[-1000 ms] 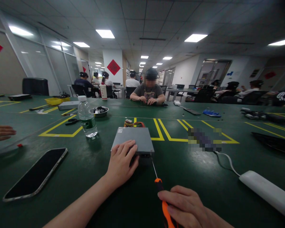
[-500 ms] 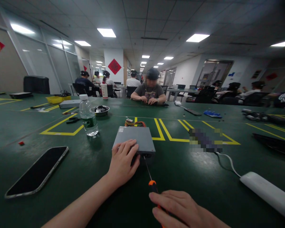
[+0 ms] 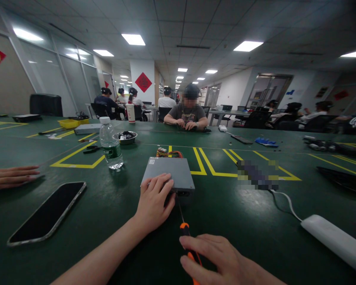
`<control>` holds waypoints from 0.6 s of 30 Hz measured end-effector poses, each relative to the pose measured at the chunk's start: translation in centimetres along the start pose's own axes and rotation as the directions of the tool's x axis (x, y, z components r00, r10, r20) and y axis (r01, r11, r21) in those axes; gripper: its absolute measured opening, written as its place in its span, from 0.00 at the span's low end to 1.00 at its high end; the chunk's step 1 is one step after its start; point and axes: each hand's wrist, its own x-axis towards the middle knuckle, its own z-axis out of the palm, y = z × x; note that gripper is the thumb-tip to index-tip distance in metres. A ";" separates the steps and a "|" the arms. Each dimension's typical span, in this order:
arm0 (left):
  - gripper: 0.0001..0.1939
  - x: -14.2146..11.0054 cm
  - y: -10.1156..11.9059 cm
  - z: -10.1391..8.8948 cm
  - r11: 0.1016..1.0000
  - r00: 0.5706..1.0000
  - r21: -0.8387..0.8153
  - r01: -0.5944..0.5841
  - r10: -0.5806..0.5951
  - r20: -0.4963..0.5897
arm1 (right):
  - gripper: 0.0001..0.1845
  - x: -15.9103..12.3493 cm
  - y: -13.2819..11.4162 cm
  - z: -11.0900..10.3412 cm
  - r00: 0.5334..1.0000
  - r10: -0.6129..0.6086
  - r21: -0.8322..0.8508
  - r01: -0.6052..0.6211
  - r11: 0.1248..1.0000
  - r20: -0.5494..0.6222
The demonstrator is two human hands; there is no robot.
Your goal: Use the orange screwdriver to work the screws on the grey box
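Note:
A grey metal computer power supply [image 3: 167, 171] lies on the green table in front of me, its bundle of coloured cables [image 3: 170, 153] at the far side. My left hand [image 3: 156, 196] grips its near left corner, fingers across the top and thumb against the front face. In my right hand [image 3: 215, 255] is a screwdriver [image 3: 184, 231] with an orange and black handle, held between thumb and fingers. Its thin shaft points up and away to the front face, close to my left thumb. Whether the tip sits in a screw, I cannot tell.
Left of the power supply stand a water bottle [image 3: 110, 146] and a metal bowl [image 3: 127, 137] of small parts. A phone [image 3: 49, 213] lies nearer me, with another person's hand [image 3: 12, 177] beyond it. A white power strip [image 3: 334, 239] lies at right. Across the table sits a person [image 3: 187, 113].
The screwdriver and my right hand have shifted slightly left, bringing the tip along the front face toward my left thumb. Another person's hand has come in at the left edge.

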 end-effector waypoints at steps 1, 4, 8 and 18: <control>0.13 0.0 0.0 0.0 1.000 1.000 0.001 0.001 -0.001 0.002 | 0.14 0.5 -0.2 -0.2 0.999 0.007 -0.005 -0.007 1.000 0.046; 0.13 0.0 0.0 0.0 1.000 1.000 0.007 0.002 -0.002 0.012 | 0.12 1.5 -0.8 -0.9 0.969 0.056 -0.011 -0.055 0.998 0.239; 0.13 0.0 0.1 0.0 1.000 1.000 0.014 -0.006 0.006 0.006 | 0.12 0.8 -1.2 -0.6 0.975 0.052 -0.001 -0.053 0.999 0.215; 0.14 -0.1 0.1 0.1 1.000 1.000 -0.003 -0.003 0.003 0.000 | 0.11 1.6 -1.6 0.2 0.965 0.112 -0.028 -0.108 0.994 0.236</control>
